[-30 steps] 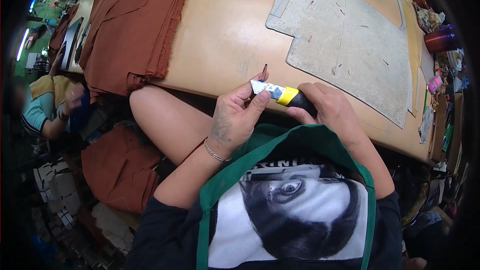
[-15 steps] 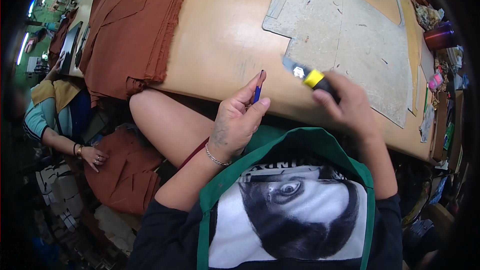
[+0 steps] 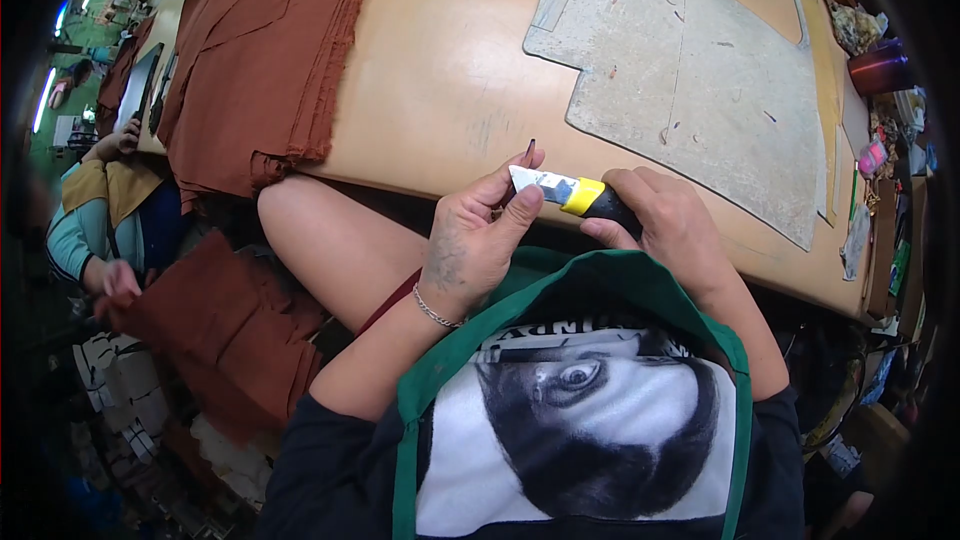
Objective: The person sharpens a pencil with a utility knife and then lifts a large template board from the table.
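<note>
My left hand (image 3: 478,223) is closed around a blue pencil (image 3: 531,148), whose dark tip points up past the fingers; most of its shaft is hidden. My right hand (image 3: 662,212) grips a utility knife (image 3: 585,196) with a black and yellow handle. The blade points left and lies across the pencil just below its tip, by my left thumb. Beyond both hands, a large grey pattern template (image 3: 690,70) rests on the tan table (image 3: 430,70), with several small shavings on it.
Stacked rust-brown fabric pieces (image 3: 260,70) lie on the table at left. Lower left, another person (image 3: 110,210) handles more brown fabric (image 3: 225,330). A yellowish template edge (image 3: 828,140), a dark metallic cup (image 3: 877,70) and assorted clutter line the right side.
My right hand has brought the knife left and down from above the table to the pencil. At left, the other person's hand has lifted an edge of the brown fabric.
</note>
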### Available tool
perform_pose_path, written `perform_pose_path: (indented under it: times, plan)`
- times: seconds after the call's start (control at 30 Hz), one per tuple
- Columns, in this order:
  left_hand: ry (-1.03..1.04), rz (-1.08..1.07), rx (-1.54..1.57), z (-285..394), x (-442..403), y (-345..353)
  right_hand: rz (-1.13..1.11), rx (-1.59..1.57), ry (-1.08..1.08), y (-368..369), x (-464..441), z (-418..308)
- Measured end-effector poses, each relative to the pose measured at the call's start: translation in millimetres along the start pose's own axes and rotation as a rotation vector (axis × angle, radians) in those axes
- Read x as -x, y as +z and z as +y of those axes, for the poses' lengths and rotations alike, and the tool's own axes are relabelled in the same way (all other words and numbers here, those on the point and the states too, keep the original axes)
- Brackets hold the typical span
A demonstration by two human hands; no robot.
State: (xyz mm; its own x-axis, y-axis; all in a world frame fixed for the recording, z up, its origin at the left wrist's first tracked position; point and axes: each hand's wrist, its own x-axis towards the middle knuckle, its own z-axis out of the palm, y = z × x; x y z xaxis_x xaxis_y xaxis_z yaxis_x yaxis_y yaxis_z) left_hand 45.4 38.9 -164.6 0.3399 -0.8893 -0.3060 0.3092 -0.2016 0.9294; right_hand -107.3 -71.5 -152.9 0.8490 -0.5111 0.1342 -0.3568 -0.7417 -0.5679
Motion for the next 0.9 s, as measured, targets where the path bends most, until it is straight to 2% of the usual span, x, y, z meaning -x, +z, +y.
perform_pose_path:
  times: [0.17,0.4,0.5,0.57,0.6,0.67,0.7,0.8,0.9]
  plan:
    - [0.048,0.108,-0.052,-2,0,2,0.053,0.092,-0.011,3,-2,-1]
    - [-0.026,0.132,-0.134,-1,0,3,0.103,0.139,-0.061,6,-5,9]
    - [0.02,0.125,-0.24,-5,5,4,0.122,0.18,-0.114,3,-8,16]
    - [0.072,0.075,-0.257,-21,16,4,0.507,0.169,0.218,-11,-15,71]
    - [0.045,0.101,-0.224,-23,15,0,0.492,0.027,0.467,-45,-14,74]
    - [-0.013,0.165,-0.163,-22,12,-11,0.59,0.035,0.266,-64,-14,68]
    - [-0.123,0.109,-0.051,-5,10,-8,0.505,0.002,0.288,-59,-14,58]
    - [-0.118,0.078,0.1,8,5,-4,0.219,-0.005,0.344,-40,-16,34]
    - [-0.139,0.056,0.119,16,4,-7,0.092,-0.083,0.172,-14,-6,17]
